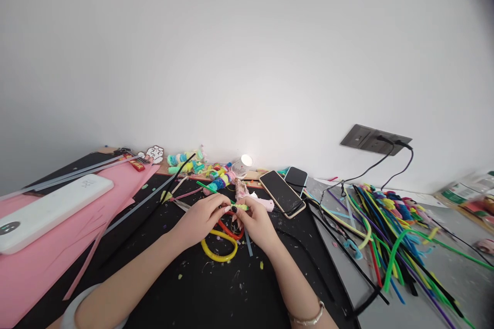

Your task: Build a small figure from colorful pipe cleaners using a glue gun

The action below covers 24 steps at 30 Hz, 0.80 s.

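Note:
My left hand (pixel 204 218) and my right hand (pixel 259 225) meet over the black mat (pixel 185 288), fingertips almost touching. Between them is a green pipe cleaner (pixel 204 185), its straight end sticking out up and left past my left fingers. A yellow-green coiled part (pixel 242 206) shows at my right fingertips. Both hands are closed in a pinch on it; the fingers hide much of the piece. Just below the hands lie scissors with yellow and red handles (pixel 219 258), the blades partly covered by my left hand. Behind stand colourful wound pipe-cleaner pieces (pixel 219 181).
A white power bank (pixel 62 211) rests on pink sheets (pixel 34 282) at left. Two phones, one nearer (pixel 282 193) and one behind (pixel 297 179), lie beyond my right hand. Loose pipe cleaners (pixel 386 236) spread over the right side. Cables run to a wall socket (pixel 376 140).

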Each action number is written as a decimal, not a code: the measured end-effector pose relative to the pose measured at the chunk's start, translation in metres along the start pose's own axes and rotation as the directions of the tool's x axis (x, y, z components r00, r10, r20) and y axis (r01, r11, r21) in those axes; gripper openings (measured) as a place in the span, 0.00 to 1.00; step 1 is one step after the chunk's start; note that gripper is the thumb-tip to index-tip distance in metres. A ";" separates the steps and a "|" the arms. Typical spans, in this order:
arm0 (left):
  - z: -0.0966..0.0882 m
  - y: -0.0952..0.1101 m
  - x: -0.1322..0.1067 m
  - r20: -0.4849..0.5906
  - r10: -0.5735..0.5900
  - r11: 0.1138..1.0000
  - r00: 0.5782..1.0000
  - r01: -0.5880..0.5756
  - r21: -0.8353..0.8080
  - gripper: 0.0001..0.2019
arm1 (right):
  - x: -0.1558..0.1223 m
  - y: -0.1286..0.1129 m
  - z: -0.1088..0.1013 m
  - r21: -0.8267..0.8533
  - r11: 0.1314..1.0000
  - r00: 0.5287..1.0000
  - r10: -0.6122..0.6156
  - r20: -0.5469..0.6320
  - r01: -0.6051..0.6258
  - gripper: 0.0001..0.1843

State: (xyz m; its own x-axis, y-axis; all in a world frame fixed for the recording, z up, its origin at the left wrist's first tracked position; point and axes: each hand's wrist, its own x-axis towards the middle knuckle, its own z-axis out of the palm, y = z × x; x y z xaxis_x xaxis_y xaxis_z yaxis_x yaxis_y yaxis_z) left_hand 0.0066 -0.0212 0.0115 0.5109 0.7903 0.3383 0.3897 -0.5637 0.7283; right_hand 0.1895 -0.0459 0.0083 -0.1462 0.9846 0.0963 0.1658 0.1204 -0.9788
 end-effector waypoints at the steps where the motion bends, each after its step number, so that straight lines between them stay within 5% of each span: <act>1: 0.000 0.000 0.000 0.001 -0.007 1.000 1.000 0.007 -0.004 0.10 | 0.000 0.000 0.000 0.003 1.000 1.000 0.004 0.009 -0.004 0.10; 19: -0.004 0.001 -0.002 0.172 0.043 0.989 0.984 -0.066 0.129 0.10 | -0.003 -0.005 -0.009 -0.129 0.992 0.993 0.027 0.119 -0.011 0.03; 24: -0.006 0.001 -0.002 0.150 0.130 0.973 0.980 -0.155 0.171 0.11 | -0.003 -0.008 -0.009 -0.098 0.994 0.990 0.066 0.122 -0.054 0.03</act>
State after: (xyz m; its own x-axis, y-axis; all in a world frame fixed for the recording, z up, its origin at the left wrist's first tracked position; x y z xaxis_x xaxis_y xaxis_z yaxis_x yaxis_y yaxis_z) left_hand 0.0015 -0.0225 0.0148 0.6661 0.6653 0.3371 0.4312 -0.7123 0.5539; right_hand 0.1978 -0.0487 0.0176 -0.2530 0.9674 0.0091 0.2682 0.0791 -0.9601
